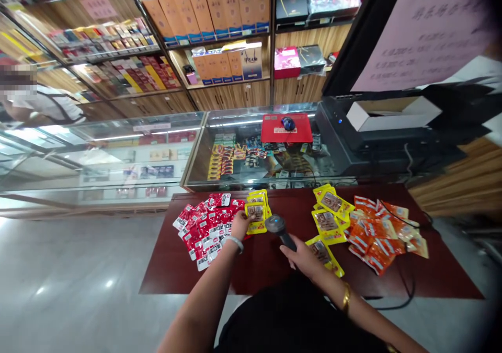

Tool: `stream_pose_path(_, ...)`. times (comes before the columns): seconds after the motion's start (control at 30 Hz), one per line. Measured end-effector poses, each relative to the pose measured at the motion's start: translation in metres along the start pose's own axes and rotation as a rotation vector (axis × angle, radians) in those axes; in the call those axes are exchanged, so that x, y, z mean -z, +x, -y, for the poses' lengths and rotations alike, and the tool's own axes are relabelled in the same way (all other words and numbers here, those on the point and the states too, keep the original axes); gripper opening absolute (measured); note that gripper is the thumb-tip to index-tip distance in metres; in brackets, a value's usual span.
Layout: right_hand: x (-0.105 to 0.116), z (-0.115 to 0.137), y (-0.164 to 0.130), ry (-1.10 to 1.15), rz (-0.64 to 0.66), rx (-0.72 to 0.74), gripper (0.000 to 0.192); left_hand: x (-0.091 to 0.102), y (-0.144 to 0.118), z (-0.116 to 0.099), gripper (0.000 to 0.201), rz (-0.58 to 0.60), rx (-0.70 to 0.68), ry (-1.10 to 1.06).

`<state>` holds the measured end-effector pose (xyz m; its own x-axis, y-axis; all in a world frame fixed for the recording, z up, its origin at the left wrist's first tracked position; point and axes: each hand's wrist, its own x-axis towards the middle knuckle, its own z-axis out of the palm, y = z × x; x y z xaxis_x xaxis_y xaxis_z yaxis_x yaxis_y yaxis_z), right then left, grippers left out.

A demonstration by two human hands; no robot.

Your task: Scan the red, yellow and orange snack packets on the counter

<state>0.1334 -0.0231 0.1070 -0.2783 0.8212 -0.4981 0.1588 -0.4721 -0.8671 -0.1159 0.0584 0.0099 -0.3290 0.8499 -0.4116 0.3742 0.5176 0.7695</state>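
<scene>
Scanner (279, 228) is above the middle of the table (254, 264), its handle clasped by the right hand (306, 259), with the fingers closed round it and the head toward a yellow packet (257, 212). Just left of the table's middle, the left hand (240, 225) pinches that packet by its near left edge; more yellow ones show behind it. A pale bracelet (235, 243) circles the left wrist, a gold one (346, 296) the right forearm.

Red packets (212, 217) overlap in a loose spread on the table's left part, beside the left hand. A second yellow pile (325, 221) lies right of the table's middle, its nearest packet partly behind the right hand. Orange packets (364, 227) heap at the table's right, touching that pile.

Directly behind the table stands a glass case (227, 184), with a red mat (270, 128) and a mouse (288, 124) on top. Behind the table's right end are a white box (396, 115) and a pink sheet (411, 39). Far left, beyond the table, is another person (43, 104) in white.
</scene>
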Motion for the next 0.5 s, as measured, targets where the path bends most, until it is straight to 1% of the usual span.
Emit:
stream_pose_path(0.13, 0.005, -0.003, -0.005, 0.034, -0.037, -0.005, 0.049, -0.001, -0.001, -0.003, 0.030, -0.005, -0.033, 0.081)
stream_pose_path(0.2, 0.012, -0.005, -0.008, 0.036, -0.059, -0.003, 0.047, -0.001, -0.007, -0.005, 0.033, -0.033, -0.058, 0.115)
stream_pose_path(0.23, 0.016, -0.007, -0.010, 0.034, -0.070, 0.000, 0.045, -0.001, -0.010, -0.007, 0.037, -0.080, -0.075, 0.154)
stream_pose_path(0.33, 0.031, -0.010, -0.017, 0.046, -0.099, 0.007, 0.041, -0.005, -0.019, -0.019, 0.047, -0.289, -0.162, 0.324)
stream_pose_path(0.37, 0.036, -0.012, -0.020, 0.054, -0.108, 0.006, 0.040, -0.009, -0.023, -0.026, 0.047, -0.333, -0.201, 0.358)
stream_pose_path(0.4, 0.042, -0.013, -0.023, 0.063, -0.121, 0.003, 0.038, -0.016, -0.026, -0.033, 0.045, -0.349, -0.241, 0.369)
stream_pose_path(0.43, 0.048, -0.014, -0.026, 0.075, -0.142, -0.002, 0.037, -0.026, -0.029, -0.040, 0.043, -0.337, -0.279, 0.359)
stream_pose_path(0.5, 0.060, -0.018, -0.032, 0.105, -0.200, -0.019, 0.037, -0.054, -0.035, -0.056, 0.038, -0.254, -0.336, 0.301)
